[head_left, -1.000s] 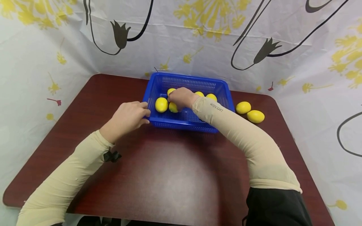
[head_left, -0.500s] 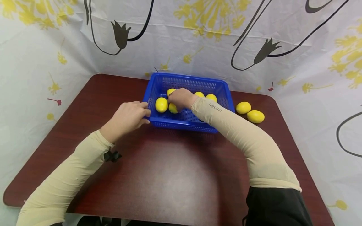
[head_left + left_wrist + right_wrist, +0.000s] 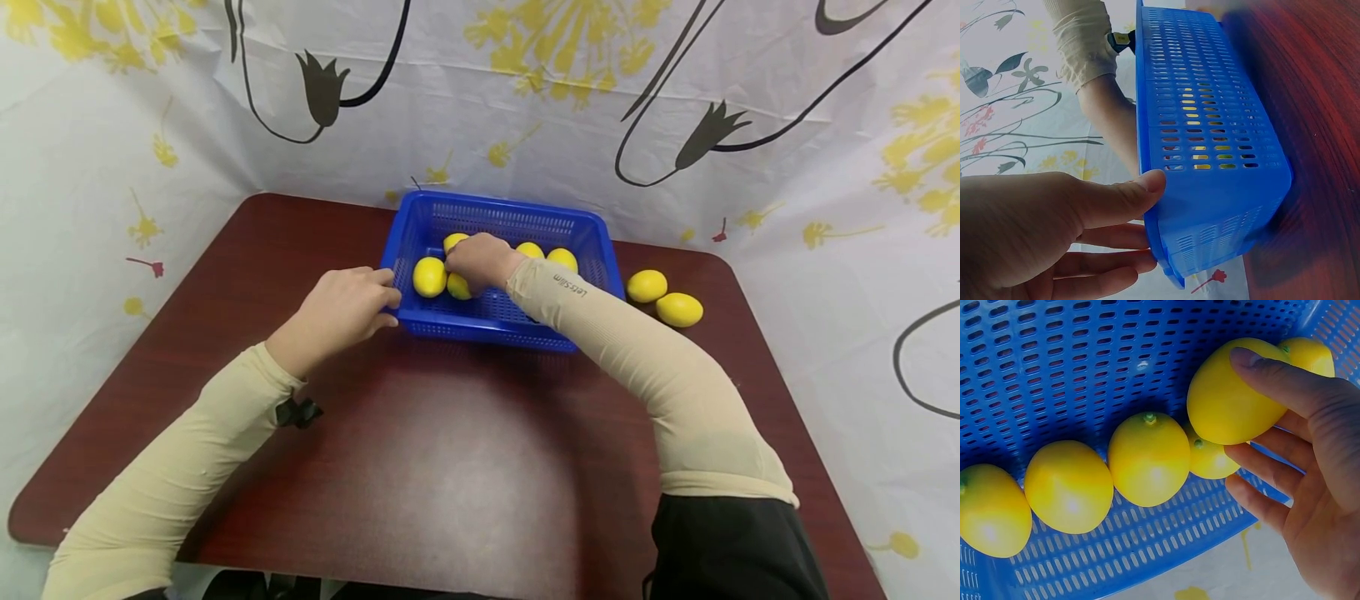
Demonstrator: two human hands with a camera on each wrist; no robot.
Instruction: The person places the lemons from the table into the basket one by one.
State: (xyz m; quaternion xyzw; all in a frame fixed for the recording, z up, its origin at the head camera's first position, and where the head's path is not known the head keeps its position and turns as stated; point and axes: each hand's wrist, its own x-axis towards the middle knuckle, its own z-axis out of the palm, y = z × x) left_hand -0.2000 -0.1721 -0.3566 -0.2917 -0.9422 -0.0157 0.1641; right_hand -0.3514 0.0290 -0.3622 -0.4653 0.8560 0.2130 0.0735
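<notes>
A blue perforated plastic basket (image 3: 487,331) stands at the back of the table. My left hand (image 3: 341,312) holds its left front corner, the thumb (image 3: 1147,187) on the rim and the other fingers partly hidden behind it. Inside the basket, my right hand (image 3: 483,257) grips a yellow lemon (image 3: 1229,394) near the left end. The right thumb lies across that lemon, with curled fingers below it. One lemon (image 3: 1313,355) sits just past the held one, by the left wall. Several others, such as this lemon (image 3: 1149,462), line the far side.
Two lemons, one (image 3: 647,286) just behind the other (image 3: 679,309), lie on the table right of the basket. The dark red-brown table (image 3: 450,467) extends in front. White patterned cloth (image 3: 525,150) hangs close behind the basket and along both sides.
Both hands, the basket and the lemons stay practically where they were; the head view has shifted only very slightly.
</notes>
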